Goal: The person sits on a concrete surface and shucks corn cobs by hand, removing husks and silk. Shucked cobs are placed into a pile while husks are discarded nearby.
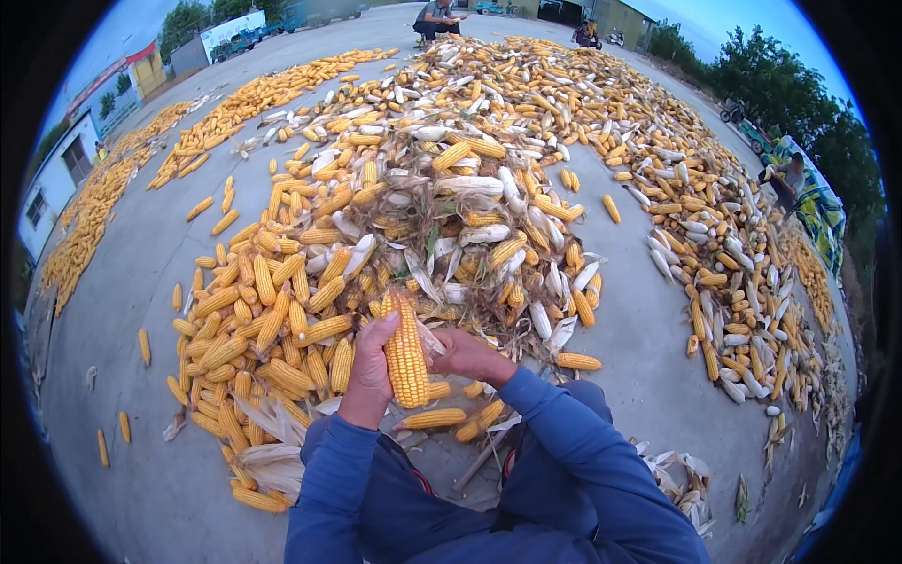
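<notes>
My left hand (370, 368) grips a yellow ear of corn (407, 359) by its left side, thumb along the kernels. Most of the ear's face is bare. My right hand (471, 357) pinches a pale strip of husk (430, 341) at the ear's right side; its fingertips are partly hidden. Just beyond both hands rises a heap of husked and half-husked ears (437, 233) mixed with dry silk and leaves. To the left, bare ears (282, 338) lie piled. Two loose ears (433, 419) rest on the concrete below the held one.
Another long heap of corn (705, 211) curves along the right. Rows of bare ears (232, 113) lie at the far left. Loose husks (680, 479) sit beside my right leg. One person (437, 21) sits behind the heap; another (788, 180) is at the right. A stick (480, 462) lies between my legs.
</notes>
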Available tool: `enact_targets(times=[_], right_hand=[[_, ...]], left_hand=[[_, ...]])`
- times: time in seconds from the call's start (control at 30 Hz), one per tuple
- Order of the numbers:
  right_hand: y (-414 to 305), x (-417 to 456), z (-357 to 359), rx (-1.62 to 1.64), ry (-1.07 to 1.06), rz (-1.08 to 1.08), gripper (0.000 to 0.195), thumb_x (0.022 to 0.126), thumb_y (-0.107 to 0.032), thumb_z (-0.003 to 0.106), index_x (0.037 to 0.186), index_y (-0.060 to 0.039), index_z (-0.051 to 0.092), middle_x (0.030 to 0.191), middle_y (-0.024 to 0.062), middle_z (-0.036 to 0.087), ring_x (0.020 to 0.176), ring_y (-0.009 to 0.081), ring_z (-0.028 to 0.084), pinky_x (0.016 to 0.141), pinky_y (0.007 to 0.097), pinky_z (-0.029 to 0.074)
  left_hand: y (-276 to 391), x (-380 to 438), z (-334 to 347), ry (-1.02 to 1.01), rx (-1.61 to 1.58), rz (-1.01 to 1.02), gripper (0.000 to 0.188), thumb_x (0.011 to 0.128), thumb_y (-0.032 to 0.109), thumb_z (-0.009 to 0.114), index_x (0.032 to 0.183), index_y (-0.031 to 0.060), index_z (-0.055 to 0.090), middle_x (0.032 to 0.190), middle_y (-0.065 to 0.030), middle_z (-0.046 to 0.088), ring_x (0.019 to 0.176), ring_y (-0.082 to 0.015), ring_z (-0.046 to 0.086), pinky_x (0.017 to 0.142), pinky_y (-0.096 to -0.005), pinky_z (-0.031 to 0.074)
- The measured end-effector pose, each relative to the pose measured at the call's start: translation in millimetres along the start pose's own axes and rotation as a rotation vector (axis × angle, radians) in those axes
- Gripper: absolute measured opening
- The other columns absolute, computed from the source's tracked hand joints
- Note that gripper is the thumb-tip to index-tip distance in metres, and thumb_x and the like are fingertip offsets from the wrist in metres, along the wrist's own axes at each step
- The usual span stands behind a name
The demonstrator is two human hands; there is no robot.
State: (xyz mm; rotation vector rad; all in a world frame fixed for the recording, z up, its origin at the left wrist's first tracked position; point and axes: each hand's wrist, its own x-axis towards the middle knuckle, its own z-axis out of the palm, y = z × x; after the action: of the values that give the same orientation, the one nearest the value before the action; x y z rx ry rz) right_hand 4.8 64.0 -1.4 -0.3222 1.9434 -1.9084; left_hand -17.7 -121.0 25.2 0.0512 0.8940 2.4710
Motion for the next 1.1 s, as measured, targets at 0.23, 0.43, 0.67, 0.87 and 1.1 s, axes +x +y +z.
enact_targets(times=[0.23,0.43,0.67,0.87,1.1], right_hand=[[-2.0,2.5,10.7,-0.070,0.016,-0.040,0.029,0.079,-0.010,0.074,0.103,-0.0015,0.061,0.088,-0.0001,0.062,0.078,0.0091,0.056,0.070,0.0256,0.046],[8.8,-6.3,2.9,0.120,0.112,0.118,0.023,0.085,-0.009,0.067,0.107,-0.0043,0.060,0.082,-0.0029,0.064,0.063,0.0019,0.056,0.052,0.0180,0.042],[37.2,9.8,8.1,0.235,0.138,0.124,0.019,0.088,-0.011,0.068,0.105,-0.0059,0.062,0.084,-0.0012,0.065,0.062,0.0033,0.057,0.050,0.0179,0.044],[56.2,21.3,18.1,0.360,0.167,0.161,0.020,0.090,-0.014,0.066,0.108,-0.0059,0.061,0.092,0.0006,0.067,0.073,0.0061,0.063,0.061,0.0212,0.051],[76.0,30.7,15.9,0.408,0.187,0.181,0.027,0.091,-0.015,0.066,0.115,-0.0045,0.058,0.103,0.0026,0.067,0.087,0.0097,0.065,0.077,0.0268,0.054]], left_hand=[[55.0,-40.5,-33.5,0.188,-0.037,0.273,0.030,0.096,0.031,0.060,0.104,0.0020,0.059,0.078,-0.0139,0.067,0.064,-0.0241,0.069,0.056,-0.0368,0.062],[102.4,-71.4,-132.3,0.452,0.014,0.420,0.034,0.095,0.036,0.061,0.102,0.0033,0.059,0.074,-0.0159,0.066,0.062,-0.0277,0.068,0.055,-0.0392,0.060],[66.8,-120.6,-262.4,0.740,-0.111,0.379,0.035,0.094,0.032,0.064,0.111,0.0029,0.055,0.083,-0.0143,0.062,0.066,-0.0276,0.066,0.056,-0.0404,0.059],[34.4,-163.8,-354.2,0.911,-0.087,0.293,0.036,0.092,0.032,0.065,0.111,0.0035,0.053,0.085,-0.0156,0.062,0.065,-0.0314,0.065,0.057,-0.0453,0.058],[31.5,-193.8,-407.4,1.059,-0.001,0.193,0.036,0.091,0.036,0.065,0.109,0.0067,0.055,0.083,-0.0143,0.062,0.065,-0.0314,0.066,0.056,-0.0453,0.059]])
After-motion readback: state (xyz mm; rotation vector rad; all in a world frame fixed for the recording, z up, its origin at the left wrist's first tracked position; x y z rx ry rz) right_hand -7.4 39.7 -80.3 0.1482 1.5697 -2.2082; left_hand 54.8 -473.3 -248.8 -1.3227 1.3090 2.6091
